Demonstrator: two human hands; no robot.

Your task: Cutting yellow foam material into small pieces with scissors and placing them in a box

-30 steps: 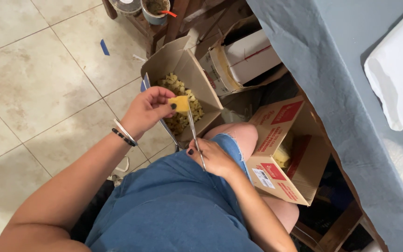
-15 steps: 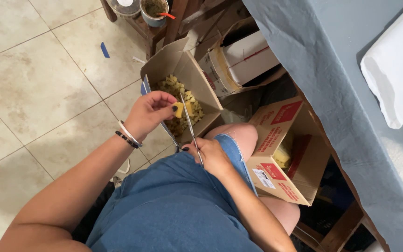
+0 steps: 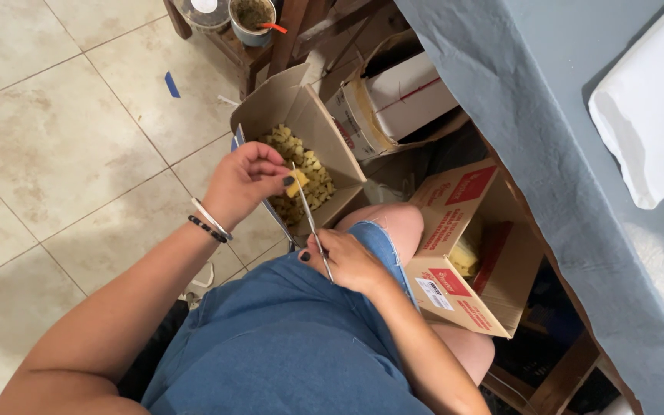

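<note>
My left hand (image 3: 244, 182) pinches a small yellow piece (image 3: 297, 183) over an open cardboard box (image 3: 274, 107) that holds several yellow cut bits (image 3: 310, 170). My right hand (image 3: 350, 260) rests on my lap and grips long metal scissors (image 3: 310, 219), whose blades reach up to the yellow piece. I wear blue denim, and one bare knee (image 3: 393, 219) shows beside the box.
A second cardboard box (image 3: 455, 269) with red labels lies open by my right leg. Another box (image 3: 405, 96) with a white package sits behind it. A grey cloth (image 3: 547, 138) drapes a table at right, with a white tray (image 3: 647, 115) on it. Tiled floor (image 3: 55, 154) spreads left.
The yellow piece in my left hand is smaller and sits lower against the scissor blades. Both hands stay almost in place over the box.
</note>
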